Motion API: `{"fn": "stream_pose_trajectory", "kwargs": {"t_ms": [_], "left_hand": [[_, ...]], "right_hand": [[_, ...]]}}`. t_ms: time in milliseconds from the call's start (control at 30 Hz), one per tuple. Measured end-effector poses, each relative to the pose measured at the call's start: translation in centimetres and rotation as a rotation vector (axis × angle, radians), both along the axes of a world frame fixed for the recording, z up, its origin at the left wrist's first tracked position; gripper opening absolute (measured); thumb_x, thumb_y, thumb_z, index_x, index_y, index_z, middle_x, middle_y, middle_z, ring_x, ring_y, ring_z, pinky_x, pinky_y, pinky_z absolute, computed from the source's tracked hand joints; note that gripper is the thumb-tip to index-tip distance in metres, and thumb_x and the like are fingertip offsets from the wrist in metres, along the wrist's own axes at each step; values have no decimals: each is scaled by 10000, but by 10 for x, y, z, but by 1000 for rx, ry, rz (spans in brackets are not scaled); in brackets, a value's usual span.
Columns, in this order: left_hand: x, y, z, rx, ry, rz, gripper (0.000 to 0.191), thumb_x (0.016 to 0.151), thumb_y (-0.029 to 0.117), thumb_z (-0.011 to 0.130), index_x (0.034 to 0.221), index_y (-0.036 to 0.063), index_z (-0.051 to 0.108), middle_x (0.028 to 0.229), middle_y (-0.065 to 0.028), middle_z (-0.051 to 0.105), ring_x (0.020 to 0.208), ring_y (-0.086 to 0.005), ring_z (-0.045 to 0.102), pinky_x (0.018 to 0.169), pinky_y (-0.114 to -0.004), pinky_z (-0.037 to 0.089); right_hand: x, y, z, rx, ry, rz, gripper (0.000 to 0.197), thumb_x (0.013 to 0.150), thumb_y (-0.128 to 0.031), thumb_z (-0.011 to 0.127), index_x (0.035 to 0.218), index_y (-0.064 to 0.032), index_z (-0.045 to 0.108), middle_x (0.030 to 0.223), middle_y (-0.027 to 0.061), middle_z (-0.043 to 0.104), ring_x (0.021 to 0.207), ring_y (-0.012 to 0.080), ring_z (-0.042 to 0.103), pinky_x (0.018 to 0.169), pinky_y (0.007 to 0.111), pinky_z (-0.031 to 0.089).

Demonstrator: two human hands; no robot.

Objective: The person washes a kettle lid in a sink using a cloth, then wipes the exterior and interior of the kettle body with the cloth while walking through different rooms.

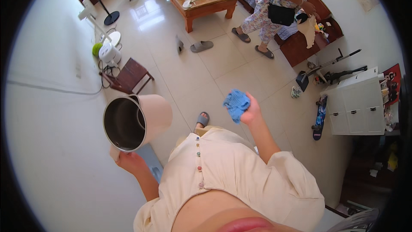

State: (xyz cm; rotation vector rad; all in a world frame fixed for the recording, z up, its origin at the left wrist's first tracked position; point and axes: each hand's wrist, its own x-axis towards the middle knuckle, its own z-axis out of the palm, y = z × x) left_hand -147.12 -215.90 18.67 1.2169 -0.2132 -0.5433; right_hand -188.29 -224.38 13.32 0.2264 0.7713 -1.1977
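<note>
My left hand point(130, 162) grips the handle of a pale pink kettle point(157, 111) with a dark metal inside. The kettle is tipped on its side with its wide mouth towards the camera, and no lid is on it. I cannot see any contents apart from the bare inner wall. On the other side of my body, my right hand point(253, 109) is raised over the floor, holding a crumpled blue cloth point(236, 104) by its fingers. Cloth and kettle are well apart.
A small wooden chair point(132, 75) stands beyond the kettle, near a white appliance point(109, 53) and cables. Loose slippers point(202, 46) lie on the tiles before a wooden table point(209, 9). Another person point(276, 9) bends at a wooden bench. A skateboard point(319, 117) leans by white cabinets point(354, 106).
</note>
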Motion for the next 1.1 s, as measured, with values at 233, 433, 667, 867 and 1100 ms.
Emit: {"fn": "stream_pose_trajectory", "kwargs": {"t_ms": [233,433,667,867,1100], "left_hand": [[1,-185,-5,116,-68,-82,244,836,1,578,1074,1,633,1041,-53,651,926,-150,621,805,-273,479],[-2,-383,-53,0,-145,-317,181,831,-19,598,1004,13,641,978,-30,626,851,-111,584,778,-254,463],[-88,-627,-43,-94,-205,-641,122,857,11,661,913,41,557,882,-16,592,836,-104,568,795,-243,467],[-182,-790,-34,-232,-18,-876,103,879,52,663,903,43,564,886,-27,602,839,-125,571,822,-270,463],[-328,-910,-45,-166,15,-948,200,914,107,673,778,103,528,778,40,543,743,-51,499,691,-237,403]], "right_hand": [[32,-227,39,-315,-260,157,532,1036,-392,295,1283,10,541,1252,146,618,1124,347,600,996,541,433],[0,-351,20,-223,-110,-38,540,1034,-394,302,1263,21,560,1228,151,638,1102,323,616,992,497,454],[-50,-444,-7,-70,-11,-329,524,1024,-380,334,1274,26,552,1248,161,625,1138,338,593,1018,504,434],[-98,-543,-7,-184,-59,-407,551,1014,-411,350,1345,4,499,1309,140,590,1165,344,575,1003,531,424],[-203,-689,-15,-135,-25,-442,538,1030,-400,343,1296,28,534,1252,154,620,1174,326,577,994,483,456]]}}
